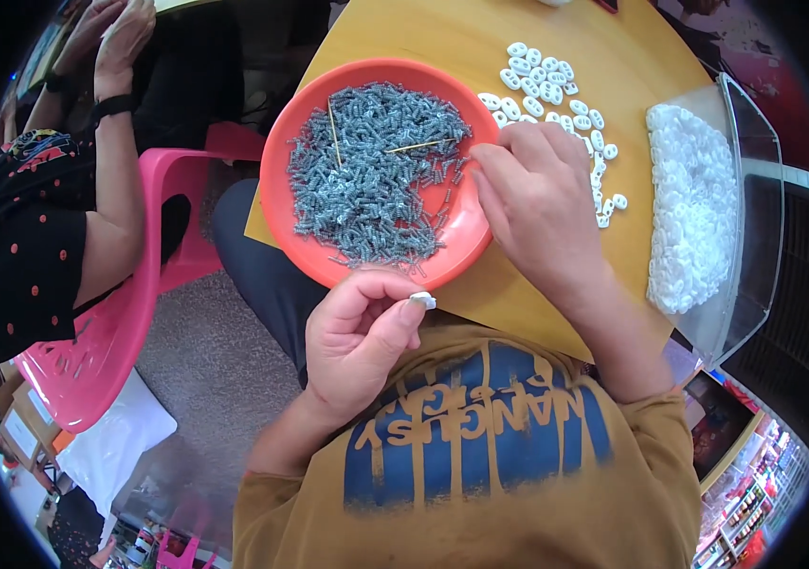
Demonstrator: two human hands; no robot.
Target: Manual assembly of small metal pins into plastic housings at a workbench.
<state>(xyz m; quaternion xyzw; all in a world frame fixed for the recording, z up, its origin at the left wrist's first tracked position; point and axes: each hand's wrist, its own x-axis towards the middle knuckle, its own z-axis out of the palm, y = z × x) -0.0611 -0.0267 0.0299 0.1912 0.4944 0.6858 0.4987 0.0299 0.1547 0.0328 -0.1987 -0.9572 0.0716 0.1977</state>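
My left hand (362,332) pinches a small white oval plastic piece (424,301) between thumb and forefinger, just below the near rim of a red bowl (279,142). Inside the bowl lies a heap of small grey screw-like pieces (366,180), with two thin yellowish sticks (421,145) on top. My right hand (542,190) is at the bowl's right rim, its fingers curled and pressed together. Whatever its fingertips hold, if anything, is too small to tell. Beyond this hand, several loose white oval pieces with two dark holes (550,92) are scattered on the table.
The yellow table (404,33) carries a clear bin (755,256) heaped with white pieces (693,204) at the right. To the left, another person (115,190) sits on a pink plastic chair (153,218). A white bag (125,446) lies on the floor.
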